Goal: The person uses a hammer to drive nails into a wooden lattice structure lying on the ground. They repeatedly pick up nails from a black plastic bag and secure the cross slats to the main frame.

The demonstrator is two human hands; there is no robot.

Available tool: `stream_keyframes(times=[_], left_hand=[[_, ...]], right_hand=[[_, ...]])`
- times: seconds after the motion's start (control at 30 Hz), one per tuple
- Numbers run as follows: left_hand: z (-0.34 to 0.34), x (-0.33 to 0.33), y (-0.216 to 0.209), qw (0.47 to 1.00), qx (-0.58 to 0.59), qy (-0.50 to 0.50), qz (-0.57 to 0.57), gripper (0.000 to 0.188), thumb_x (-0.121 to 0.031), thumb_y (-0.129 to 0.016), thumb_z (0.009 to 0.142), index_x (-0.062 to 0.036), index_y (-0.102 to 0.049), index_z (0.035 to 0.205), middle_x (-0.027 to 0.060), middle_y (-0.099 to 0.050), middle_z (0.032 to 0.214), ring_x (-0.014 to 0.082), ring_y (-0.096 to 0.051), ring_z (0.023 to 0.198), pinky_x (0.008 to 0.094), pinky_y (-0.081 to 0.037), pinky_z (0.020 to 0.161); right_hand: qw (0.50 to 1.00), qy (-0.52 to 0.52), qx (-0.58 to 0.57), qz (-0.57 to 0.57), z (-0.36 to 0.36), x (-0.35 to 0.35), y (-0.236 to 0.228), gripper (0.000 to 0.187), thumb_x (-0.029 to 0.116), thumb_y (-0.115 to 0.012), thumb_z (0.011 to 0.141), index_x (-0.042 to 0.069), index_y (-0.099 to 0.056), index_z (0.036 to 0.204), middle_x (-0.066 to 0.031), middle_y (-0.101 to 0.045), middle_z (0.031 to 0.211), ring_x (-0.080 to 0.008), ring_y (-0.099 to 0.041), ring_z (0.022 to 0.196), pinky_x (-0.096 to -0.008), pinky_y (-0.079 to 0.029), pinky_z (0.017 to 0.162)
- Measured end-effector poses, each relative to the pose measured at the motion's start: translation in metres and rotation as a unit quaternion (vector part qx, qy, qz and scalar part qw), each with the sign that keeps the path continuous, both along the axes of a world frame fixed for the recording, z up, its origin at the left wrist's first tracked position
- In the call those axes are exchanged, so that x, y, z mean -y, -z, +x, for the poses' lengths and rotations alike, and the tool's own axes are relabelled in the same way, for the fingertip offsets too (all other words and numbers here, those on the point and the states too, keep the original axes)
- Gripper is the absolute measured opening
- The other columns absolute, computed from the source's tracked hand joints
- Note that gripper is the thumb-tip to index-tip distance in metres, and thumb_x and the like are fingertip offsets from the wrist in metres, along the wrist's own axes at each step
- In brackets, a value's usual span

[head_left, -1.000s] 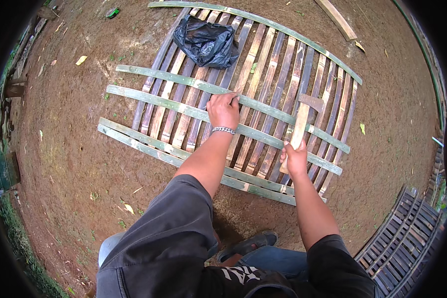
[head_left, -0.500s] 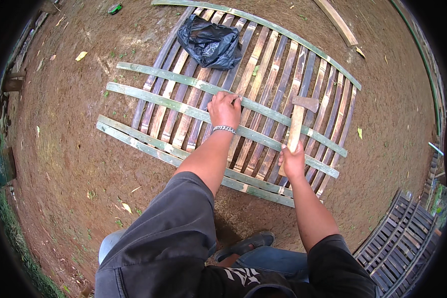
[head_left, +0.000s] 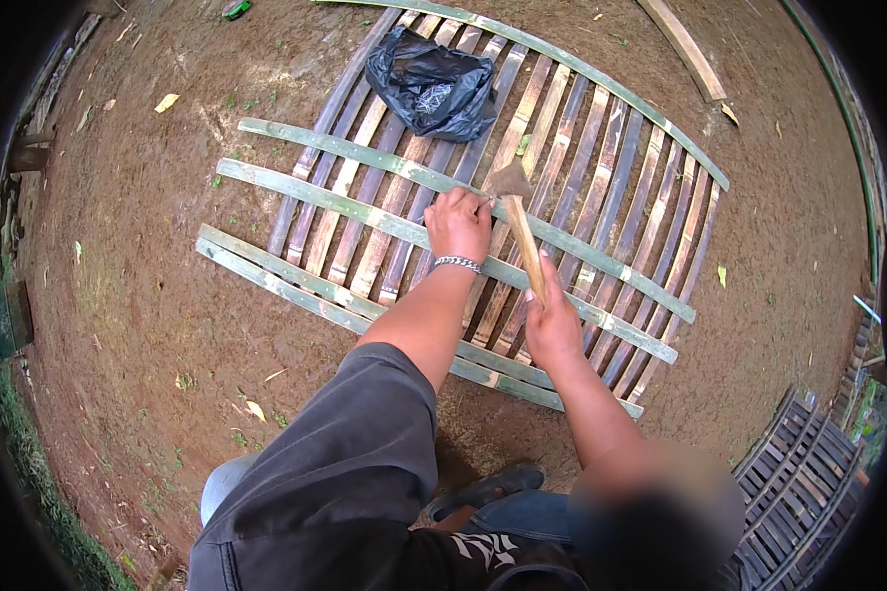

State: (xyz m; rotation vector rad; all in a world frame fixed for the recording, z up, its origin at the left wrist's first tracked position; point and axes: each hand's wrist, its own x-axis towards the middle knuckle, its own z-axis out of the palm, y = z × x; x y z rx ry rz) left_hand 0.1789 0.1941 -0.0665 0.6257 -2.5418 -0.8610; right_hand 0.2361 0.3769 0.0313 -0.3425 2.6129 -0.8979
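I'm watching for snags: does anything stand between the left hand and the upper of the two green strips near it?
Nothing visible: the left hand reaches that green strip. The hatchet's head is right of it; the black bag lies beyond. Anything pinched is too small to tell.

A wooden-handled hatchet (head_left: 522,233) slants over a slatted bamboo panel (head_left: 583,250).

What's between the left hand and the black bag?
In the head view, between the left hand and the black bag lie part of a green strip and, beyond it, some slats.
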Motion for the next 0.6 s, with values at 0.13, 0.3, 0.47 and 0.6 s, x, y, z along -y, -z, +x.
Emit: stream_keyframes(times=[0.13, 0.3, 0.47, 0.6], left_hand=[[0.001, 0.000, 0.000, 1.000, 0.006, 0.002, 0.006, 0.007, -0.021, -0.077, 0.085, -0.0138, -0.076, 0.085, 0.0010, -0.069, 0.096, 0.0242, -0.063, 0.099, 0.0408, -0.042, 0.088], [0.002, 0.001, 0.001, 1.000, 0.008, 0.012, 0.014, 0.007, -0.022, -0.076, 0.085, -0.0148, -0.077, 0.086, 0.0008, -0.070, 0.097, 0.0237, -0.063, 0.101, 0.0403, -0.042, 0.088], [0.000, 0.002, -0.001, 1.000, 0.015, 0.006, 0.019, 0.008, -0.023, -0.076, 0.085, -0.0149, -0.077, 0.085, 0.0012, -0.070, 0.098, 0.0234, -0.063, 0.101, 0.0409, -0.042, 0.089], [0.001, 0.002, -0.003, 1.000, 0.020, 0.009, 0.013, 0.008, -0.023, -0.076, 0.085, -0.0146, -0.077, 0.084, 0.0012, -0.071, 0.098, 0.0236, -0.064, 0.101, 0.0410, -0.041, 0.088]], right_hand=[[1.000, -0.008, -0.020, 0.006, -0.004, -0.005, 0.008, 0.065, 0.013, -0.055, 0.101, 0.020, -0.029, 0.160, -0.0276, -0.065, 0.127, -0.0475, -0.065, 0.109, -0.0533, -0.055, 0.089], [1.000, 0.012, -0.021, 0.006, -0.009, -0.003, 0.004, 0.067, 0.014, -0.056, 0.100, 0.022, -0.029, 0.161, -0.0275, -0.066, 0.122, -0.0471, -0.066, 0.106, -0.0526, -0.055, 0.089], [0.998, -0.011, 0.024, 0.051, -0.017, -0.003, 0.005, 0.068, 0.014, -0.057, 0.100, 0.023, -0.028, 0.161, -0.0271, -0.066, 0.120, -0.0472, -0.066, 0.106, -0.0524, -0.055, 0.089], [1.000, 0.011, -0.026, 0.004, -0.014, -0.001, -0.002, 0.069, 0.012, -0.058, 0.100, 0.023, -0.028, 0.161, -0.0276, -0.066, 0.119, -0.0469, -0.067, 0.104, -0.0519, -0.055, 0.088]])
